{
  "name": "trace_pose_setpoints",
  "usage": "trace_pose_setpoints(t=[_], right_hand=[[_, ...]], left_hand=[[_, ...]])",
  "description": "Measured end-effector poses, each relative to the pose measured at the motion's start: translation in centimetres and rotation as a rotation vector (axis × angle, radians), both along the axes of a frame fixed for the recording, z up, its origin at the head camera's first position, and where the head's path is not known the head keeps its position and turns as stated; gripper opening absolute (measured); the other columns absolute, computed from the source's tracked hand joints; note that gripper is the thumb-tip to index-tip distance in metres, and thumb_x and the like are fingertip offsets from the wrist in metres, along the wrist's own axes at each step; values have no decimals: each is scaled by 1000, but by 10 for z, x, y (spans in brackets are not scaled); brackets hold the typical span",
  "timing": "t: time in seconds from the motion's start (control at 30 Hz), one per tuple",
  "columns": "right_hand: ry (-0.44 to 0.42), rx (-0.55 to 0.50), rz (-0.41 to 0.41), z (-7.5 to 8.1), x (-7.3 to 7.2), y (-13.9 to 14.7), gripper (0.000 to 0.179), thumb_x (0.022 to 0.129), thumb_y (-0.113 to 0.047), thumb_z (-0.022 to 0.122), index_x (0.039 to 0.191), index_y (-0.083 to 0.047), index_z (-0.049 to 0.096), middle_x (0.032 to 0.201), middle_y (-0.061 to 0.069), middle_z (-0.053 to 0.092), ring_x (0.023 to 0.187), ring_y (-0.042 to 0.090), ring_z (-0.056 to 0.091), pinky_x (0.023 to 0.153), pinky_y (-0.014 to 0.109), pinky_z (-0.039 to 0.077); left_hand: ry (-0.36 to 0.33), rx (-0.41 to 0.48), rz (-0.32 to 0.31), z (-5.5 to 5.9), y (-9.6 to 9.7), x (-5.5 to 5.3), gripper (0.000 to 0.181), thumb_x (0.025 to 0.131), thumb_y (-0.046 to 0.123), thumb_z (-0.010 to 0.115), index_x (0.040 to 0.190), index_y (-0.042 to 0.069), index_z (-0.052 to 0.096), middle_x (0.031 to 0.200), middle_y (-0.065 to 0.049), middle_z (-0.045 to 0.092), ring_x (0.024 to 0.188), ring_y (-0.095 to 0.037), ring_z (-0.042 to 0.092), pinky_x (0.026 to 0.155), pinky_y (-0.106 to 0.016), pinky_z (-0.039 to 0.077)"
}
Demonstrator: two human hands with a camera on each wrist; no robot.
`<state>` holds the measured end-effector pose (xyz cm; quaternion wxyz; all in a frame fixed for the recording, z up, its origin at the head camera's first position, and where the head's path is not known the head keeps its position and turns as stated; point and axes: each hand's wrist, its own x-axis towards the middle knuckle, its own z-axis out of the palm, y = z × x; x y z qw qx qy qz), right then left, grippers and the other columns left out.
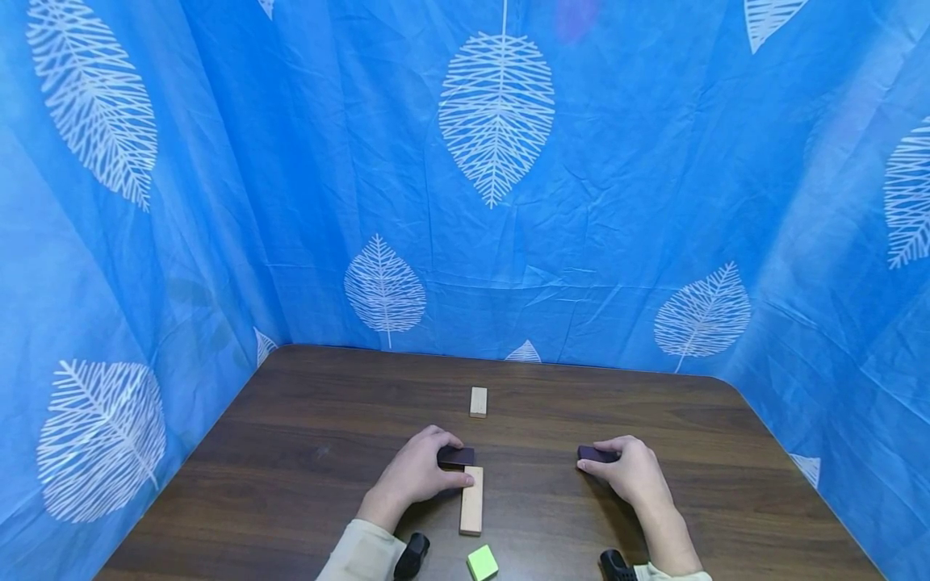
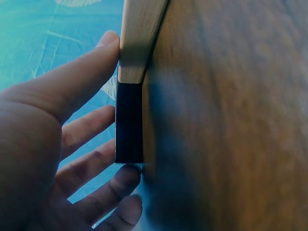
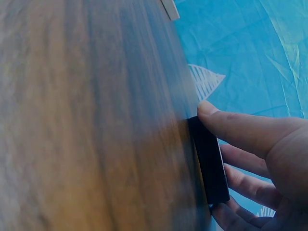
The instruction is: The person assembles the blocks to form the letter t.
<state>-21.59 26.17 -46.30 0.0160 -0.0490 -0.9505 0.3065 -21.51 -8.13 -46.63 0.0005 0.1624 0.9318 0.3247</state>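
My left hand (image 1: 416, 472) is at two blocks that meet at a corner, a dark one (image 1: 455, 457) lying crosswise and a long pale wooden one (image 1: 471, 507). In the left wrist view, its thumb (image 2: 98, 60) rests against the pale block, and its other fingers spread loosely along the face and end of the dark block (image 2: 130, 122). Farther right, my right hand (image 1: 639, 472) pinches another dark block (image 1: 592, 455) between thumb and fingers. The right wrist view has this block (image 3: 210, 161) close over the table surface.
A short pale block (image 1: 478, 402) stands toward the back of the brown wooden table (image 1: 349, 387). Near the front lies a lime-green cube (image 1: 483, 562), between the two forearms. Blue curtains (image 1: 617, 202) with white leaf prints enclose the table's back and sides.
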Motion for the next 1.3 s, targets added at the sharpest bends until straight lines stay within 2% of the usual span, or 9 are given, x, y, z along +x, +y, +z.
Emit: trace_pose_setpoints(t=[0.4, 0.77, 1.03, 1.3], right_hand=[[8, 13, 13, 1, 1, 1, 53, 80, -38, 86, 114, 1, 75, 121, 30, 61, 108, 44, 58, 85, 57, 47], [7, 20, 30, 0, 0, 5, 53, 80, -38, 86, 115, 0, 75, 120, 29, 62, 107, 41, 58, 84, 56, 47], [-3, 0, 28, 1, 1, 6, 42, 82, -20, 86, 117, -2, 74, 124, 30, 59, 112, 47, 57, 90, 60, 45], [-16, -5, 20, 1, 0, 6, 40, 82, -18, 86, 117, -2, 74, 124, 30, 60, 111, 46, 58, 90, 60, 45]], left_hand=[[-3, -6, -15, 3, 0, 1, 49, 76, 42, 88, 112, 14, 72, 112, -3, 64, 99, -22, 57, 84, -45, 48], [-13, -7, -9, 4, 0, 2, 49, 76, 41, 88, 113, 14, 72, 111, -2, 64, 98, -22, 57, 83, -44, 48], [-22, -6, -6, 5, 1, 2, 50, 76, 41, 88, 114, 13, 72, 112, -4, 64, 98, -22, 57, 83, -45, 48], [-22, -3, -9, 5, 0, 3, 50, 76, 41, 88, 114, 13, 72, 111, -3, 64, 98, -22, 57, 83, -45, 48]])
